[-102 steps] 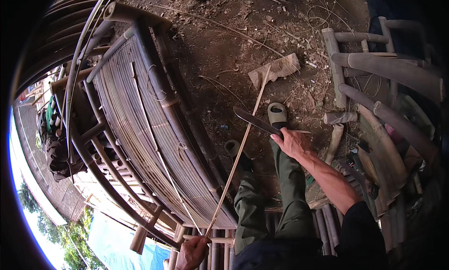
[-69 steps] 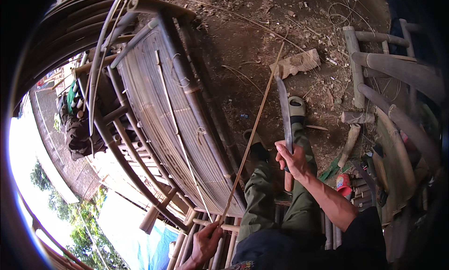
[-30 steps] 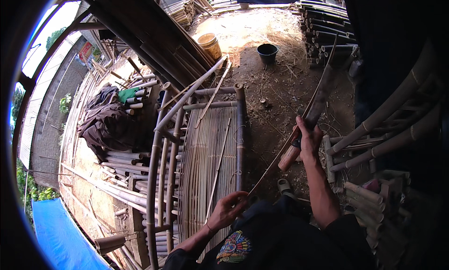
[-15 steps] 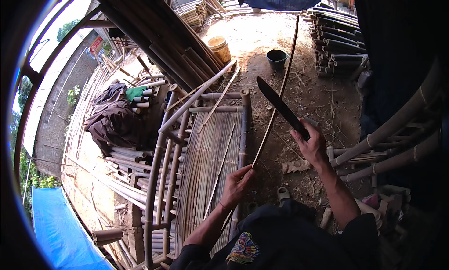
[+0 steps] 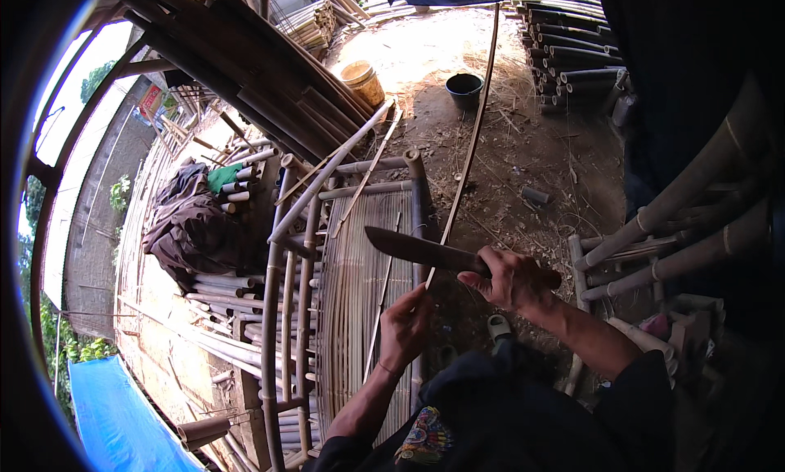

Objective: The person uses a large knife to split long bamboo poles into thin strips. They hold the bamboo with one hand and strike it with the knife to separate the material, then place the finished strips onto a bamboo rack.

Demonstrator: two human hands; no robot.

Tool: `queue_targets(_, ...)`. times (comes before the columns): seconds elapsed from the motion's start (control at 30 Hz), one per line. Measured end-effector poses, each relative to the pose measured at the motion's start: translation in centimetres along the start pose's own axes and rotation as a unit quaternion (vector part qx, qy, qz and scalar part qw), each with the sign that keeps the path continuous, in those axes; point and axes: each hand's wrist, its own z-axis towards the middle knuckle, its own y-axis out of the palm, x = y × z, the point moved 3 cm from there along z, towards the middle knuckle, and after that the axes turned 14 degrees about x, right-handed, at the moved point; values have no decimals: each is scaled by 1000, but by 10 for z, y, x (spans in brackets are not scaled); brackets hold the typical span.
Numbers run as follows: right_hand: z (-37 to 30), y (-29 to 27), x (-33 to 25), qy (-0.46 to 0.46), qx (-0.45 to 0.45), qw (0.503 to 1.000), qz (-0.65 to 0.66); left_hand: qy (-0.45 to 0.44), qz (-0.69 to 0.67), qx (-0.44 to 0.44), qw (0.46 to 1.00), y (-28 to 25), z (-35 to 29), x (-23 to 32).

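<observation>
Head cam view: biggest thing here is the slatted bamboo surface (image 5: 347, 308), just left of the left grip (image 5: 406, 325) and running out ahead of it. Next in size, a stack of bamboo poles (image 5: 576, 59), well beyond the right grip (image 5: 511, 280).

Then the long bamboo strip (image 5: 468, 165). Left grip has it pinched, thumb against fingers, and the rest sticks out forward and up from there with no prop I can see. A skinnier strip (image 5: 384, 286) lies on the surface just left of that same grip. Dark bucket (image 5: 464, 98) is off past both grips.

Smaller again, the knife (image 5: 417, 247): right grip is wrapped round the handle, blade pointing left and crossing the strip just above the left grip. Can't tell if steel touches bamboo or which way the edge faces.

My worry would be that blade sitting so near the left fingertips. If it skids on the smooth bamboo, or the strip twists in that light pinch, those get nicked. The long unsupported end could also whip or bend and throw the angle off, imo.
</observation>
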Motion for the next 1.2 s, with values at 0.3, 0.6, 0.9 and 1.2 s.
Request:
queue_targets(0.3, 17, -20, 47, 112, 35, 990, -77, 65, 79, -36, 994, -20, -30, 3)
queue_targets(0.6, 40, -44, 83, 153, 74, 978, -125, 118, 97, -69, 986, -50, -57, -17)
queue_targets(0.9, 26, -28, 57, -88, 66, 992, -65, 133, 156, -67, 976, -79, -74, -20)
queue_targets(1.2, 45, -38, 90, 95, 23, 990, -106, 165, 198, -45, 965, -88, -91, -27)
